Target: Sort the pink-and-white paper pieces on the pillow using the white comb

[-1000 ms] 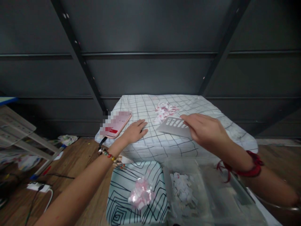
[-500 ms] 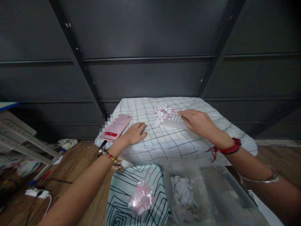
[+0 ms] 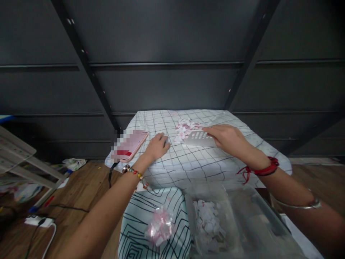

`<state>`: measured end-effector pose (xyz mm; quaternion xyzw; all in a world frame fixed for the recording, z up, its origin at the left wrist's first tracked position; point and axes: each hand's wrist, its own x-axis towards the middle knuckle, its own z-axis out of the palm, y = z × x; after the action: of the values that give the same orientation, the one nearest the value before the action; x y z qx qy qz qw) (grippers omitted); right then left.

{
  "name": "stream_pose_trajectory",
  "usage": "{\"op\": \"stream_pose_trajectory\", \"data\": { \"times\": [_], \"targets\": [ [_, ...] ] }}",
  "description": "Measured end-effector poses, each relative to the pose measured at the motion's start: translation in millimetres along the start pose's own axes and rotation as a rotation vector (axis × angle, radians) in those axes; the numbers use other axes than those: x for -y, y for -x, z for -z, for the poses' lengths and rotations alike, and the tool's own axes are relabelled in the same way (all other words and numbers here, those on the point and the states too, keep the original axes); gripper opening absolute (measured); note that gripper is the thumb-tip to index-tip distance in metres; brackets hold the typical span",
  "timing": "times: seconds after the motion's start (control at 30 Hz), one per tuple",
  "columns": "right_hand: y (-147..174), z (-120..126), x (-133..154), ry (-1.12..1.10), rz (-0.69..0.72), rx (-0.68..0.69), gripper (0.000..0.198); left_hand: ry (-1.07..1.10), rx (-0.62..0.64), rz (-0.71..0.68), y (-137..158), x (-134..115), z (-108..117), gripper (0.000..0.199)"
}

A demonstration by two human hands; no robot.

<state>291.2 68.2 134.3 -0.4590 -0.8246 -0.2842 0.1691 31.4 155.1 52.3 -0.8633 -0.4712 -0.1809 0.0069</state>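
My right hand [image 3: 226, 141] grips the upper edge of a white slotted plastic basket [image 3: 198, 140] on the checked cloth [image 3: 188, 158]. How the fingers sit on its far side is partly hidden. Against the basket's left and back edge lies a heap of small white and pink-red paper scraps [image 3: 184, 128]. My left hand [image 3: 157, 147] rests on the cloth, left of the scraps, with its fingers a little bent and apart and nothing in it. Just left of that hand is a pink phone [image 3: 136, 143], partly blurred out, with a cable at its lower end.
Nearest me stand a patterned tray [image 3: 129, 216] with a shiny pink clear-film bundle [image 3: 160, 226] and a clear plastic box [image 3: 234, 216] with white paper pieces [image 3: 208, 221]. A dark panelled wall [image 3: 167, 86] rises behind. A power strip [image 3: 39, 221] lies on the floor.
My left hand has shifted slightly forward on the cloth, its fingers now more bent. My right hand stays on the basket. The camera view has moved a little.
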Motion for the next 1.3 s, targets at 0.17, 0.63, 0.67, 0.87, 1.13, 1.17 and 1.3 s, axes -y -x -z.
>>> {"op": "stream_pose_trajectory", "data": {
  "times": [0.17,0.63,0.67,0.87,1.13,1.17,1.3],
  "targets": [
    [0,6,-1,0.025,0.006,-0.016,0.036,-0.049,0.043,0.026,0,-1,2,0.036],
    [4,-3,-11,-0.141,0.061,-0.076,0.035,-0.055,0.025,0.041,0,-5,5,0.037],
    [3,-5,-10,-0.148,0.071,-0.079,0.036,-0.059,0.027,0.043,0,-6,6,0.037],
    [-2,-10,-12,-0.230,0.102,-0.054,0.040,-0.080,0.033,0.052,1,-8,10,0.034],
    [19,23,-17,-0.271,0.136,-0.013,0.030,-0.074,0.021,0.045,1,-7,7,0.035],
    [23,28,-15,-0.270,0.160,-0.023,0.030,-0.075,0.021,0.045,1,-7,7,0.035],
    [31,44,-11,-0.269,0.230,-0.052,0.028,-0.077,0.028,0.051,0,-6,7,0.035]
  ]
}}
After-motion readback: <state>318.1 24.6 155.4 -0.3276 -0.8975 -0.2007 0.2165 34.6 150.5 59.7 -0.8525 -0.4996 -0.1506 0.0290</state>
